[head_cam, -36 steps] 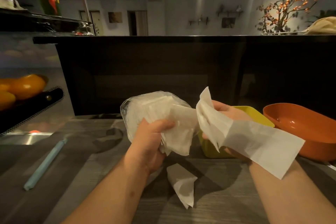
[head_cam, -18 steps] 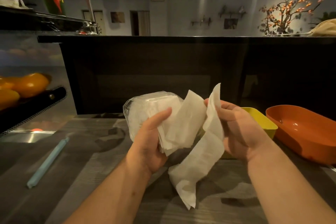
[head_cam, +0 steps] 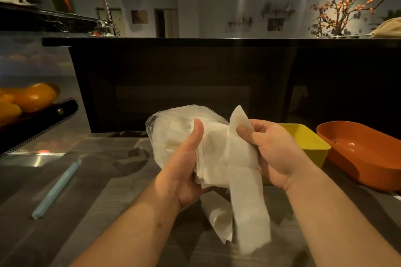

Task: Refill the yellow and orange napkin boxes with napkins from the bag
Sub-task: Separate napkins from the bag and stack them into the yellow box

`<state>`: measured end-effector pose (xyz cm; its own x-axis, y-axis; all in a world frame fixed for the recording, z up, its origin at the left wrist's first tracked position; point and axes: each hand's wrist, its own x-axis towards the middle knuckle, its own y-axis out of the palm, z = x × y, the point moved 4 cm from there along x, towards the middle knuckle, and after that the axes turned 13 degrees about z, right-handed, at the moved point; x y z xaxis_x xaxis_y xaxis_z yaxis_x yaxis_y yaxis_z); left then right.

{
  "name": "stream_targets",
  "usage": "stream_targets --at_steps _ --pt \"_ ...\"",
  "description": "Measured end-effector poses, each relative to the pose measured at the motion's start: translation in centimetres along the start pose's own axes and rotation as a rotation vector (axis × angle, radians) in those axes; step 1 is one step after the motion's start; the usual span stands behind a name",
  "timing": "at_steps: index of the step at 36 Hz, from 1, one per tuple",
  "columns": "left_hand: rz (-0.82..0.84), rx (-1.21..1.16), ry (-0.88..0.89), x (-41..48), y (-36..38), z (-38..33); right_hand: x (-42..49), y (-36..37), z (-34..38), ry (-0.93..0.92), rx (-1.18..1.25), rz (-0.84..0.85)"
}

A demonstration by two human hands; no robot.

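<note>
The left hand point(head_cam: 182, 171) grips the clear bag point(head_cam: 171, 123) of napkins point(head_cam: 213, 154) above the desk point(head_cam: 104, 182). The right hand point(head_cam: 273, 154) pinches one hanging napkin point(head_cam: 249, 208), its lower end blurred. Yellow box point(head_cam: 308, 143) and orange box point(head_cam: 364, 154) sit just right.

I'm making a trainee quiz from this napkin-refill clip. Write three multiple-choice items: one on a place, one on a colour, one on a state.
1. The orange box stands: A) left of the yellow box B) right of it C) on top of it.
2. The slim stick on the table is: A) light blue B) red C) black.
3. The right hand: A) lies flat B) holds the stick C) pinches a napkin.
Key: B, it sits furthest right; A, it looks pale blue against the grey wood; C, thumb and fingers clamp a hanging sheet.
</note>
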<state>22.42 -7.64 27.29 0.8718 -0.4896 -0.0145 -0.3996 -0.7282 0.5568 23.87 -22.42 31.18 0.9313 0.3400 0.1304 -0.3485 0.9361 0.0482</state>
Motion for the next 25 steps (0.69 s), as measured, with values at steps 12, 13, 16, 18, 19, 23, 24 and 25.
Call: stream_targets --at_steps 12,13,16,18,19,23,24,25 --pt "-0.016 -0.124 -0.03 0.0 -0.5 0.3 0.4 -1.1 0.2 -0.207 0.103 -0.231" --pt "-0.009 -0.123 -0.042 0.1 -0.5 0.4 0.3 -1.3 0.4 -0.247 0.11 -0.257" --pt "0.039 -0.122 -0.122 0.6 -0.6 1.2 0.1 -2.0 1.0 -0.363 0.054 -0.381" --pt "0.097 -0.13 -0.185 0.8 -0.4 1.9 -0.1 -2.4 1.1 -0.418 -0.053 -0.487" --pt "0.126 -0.146 -0.21 0.8 -0.2 2.1 -0.1 -2.5 1.2 -0.444 -0.119 -0.537" --pt "0.216 -0.227 -0.245 0.9 0.5 2.8 -0.4 -2.7 1.6 -0.539 -0.351 -0.64" --pt "0.225 -0.246 -0.246 0.8 0.7 2.7 -0.5 -2.6 1.7 -0.558 -0.393 -0.644" --pt "0.232 -0.258 -0.242 0.8 0.8 2.7 -0.5 -2.5 1.8 -0.573 -0.432 -0.644"
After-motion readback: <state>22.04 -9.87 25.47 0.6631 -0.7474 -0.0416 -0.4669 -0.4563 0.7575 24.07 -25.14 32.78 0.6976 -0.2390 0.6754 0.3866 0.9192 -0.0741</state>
